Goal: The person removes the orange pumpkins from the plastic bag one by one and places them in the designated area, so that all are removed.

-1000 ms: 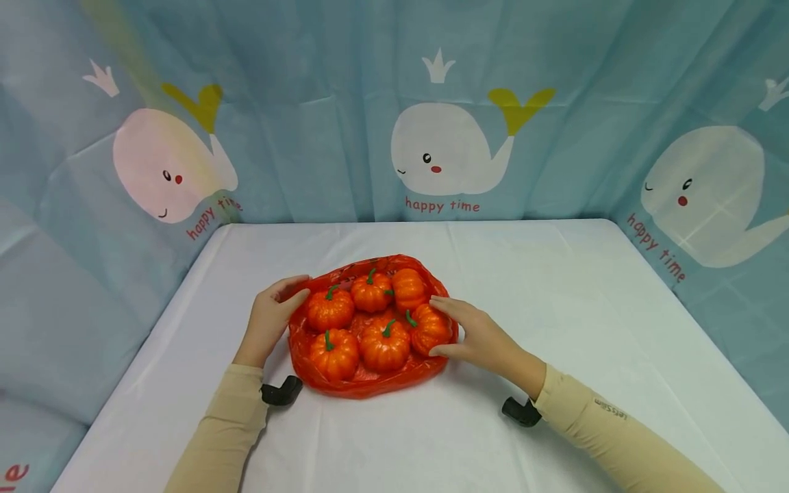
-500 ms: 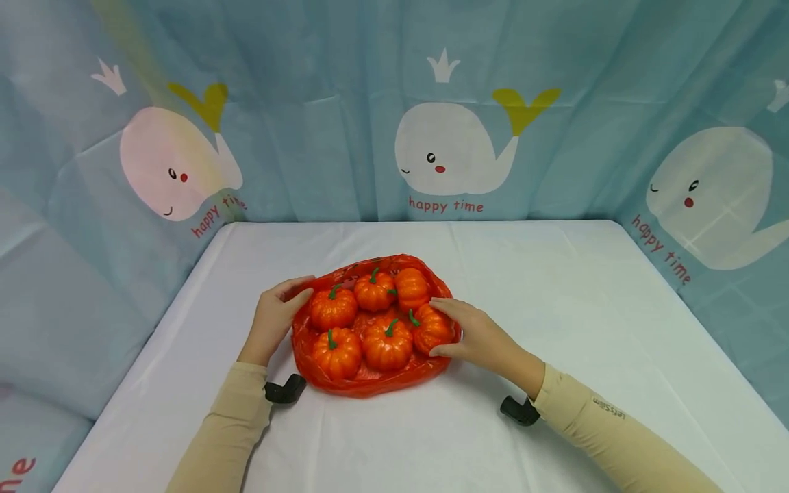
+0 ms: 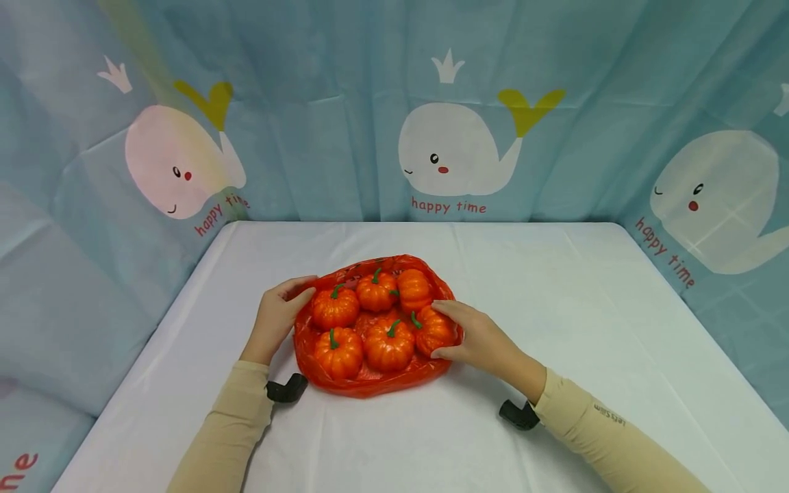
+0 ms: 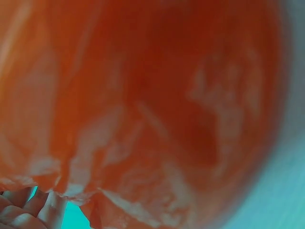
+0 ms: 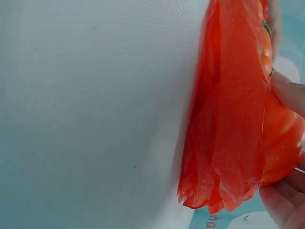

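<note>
A red plastic bag [image 3: 370, 387] lies wide open on the table, its rim spread around several small orange pumpkins with green stems. At its left rim my left hand [image 3: 279, 316] holds the plastic between thumb and fingers. My right hand [image 3: 477, 335] reaches over the right rim, thumb and fingers around the rightmost pumpkin [image 3: 435, 330]. In the right wrist view that pumpkin [image 5: 280, 143] bulges above the bag's crinkled side [image 5: 228, 124], with a thumb [image 5: 288, 93] and fingers [image 5: 281, 202] on it. Blurred red plastic [image 4: 143, 95] fills most of the left wrist view, fingers [image 4: 28, 214] low at its edge.
The table [image 3: 585, 329] has a white cover. Blue curtains [image 3: 333, 137] printed with whales stand behind it and on both sides. A black fitting [image 3: 287, 389] sits by the left wrist, another black fitting [image 3: 519, 415] by the right.
The head view has shifted slightly, so the scene sits a little further right. Both hands keep their places at the bag, and the pumpkins lie as before.
</note>
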Motion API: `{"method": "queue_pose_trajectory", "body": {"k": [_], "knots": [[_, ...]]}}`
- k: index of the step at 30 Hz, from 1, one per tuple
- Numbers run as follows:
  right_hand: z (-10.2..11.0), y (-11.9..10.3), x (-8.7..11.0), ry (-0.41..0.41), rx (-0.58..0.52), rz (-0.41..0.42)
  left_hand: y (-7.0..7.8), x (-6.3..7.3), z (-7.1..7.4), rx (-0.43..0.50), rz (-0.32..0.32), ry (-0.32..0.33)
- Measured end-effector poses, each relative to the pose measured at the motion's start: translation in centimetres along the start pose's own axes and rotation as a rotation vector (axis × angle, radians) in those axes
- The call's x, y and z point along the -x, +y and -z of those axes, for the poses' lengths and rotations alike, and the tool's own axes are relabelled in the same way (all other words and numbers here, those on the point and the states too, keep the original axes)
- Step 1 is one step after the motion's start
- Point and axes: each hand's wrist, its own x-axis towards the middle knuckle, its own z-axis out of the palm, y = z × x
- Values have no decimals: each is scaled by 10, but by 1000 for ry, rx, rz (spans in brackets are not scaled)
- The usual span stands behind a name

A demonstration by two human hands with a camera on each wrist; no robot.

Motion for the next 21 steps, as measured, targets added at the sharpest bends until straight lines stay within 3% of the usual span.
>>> {"method": "queue_pose_trajectory", "body": {"k": [21], "knots": [[11, 0, 5, 135, -54, 49, 0, -1, 0, -1, 0, -1]]}}
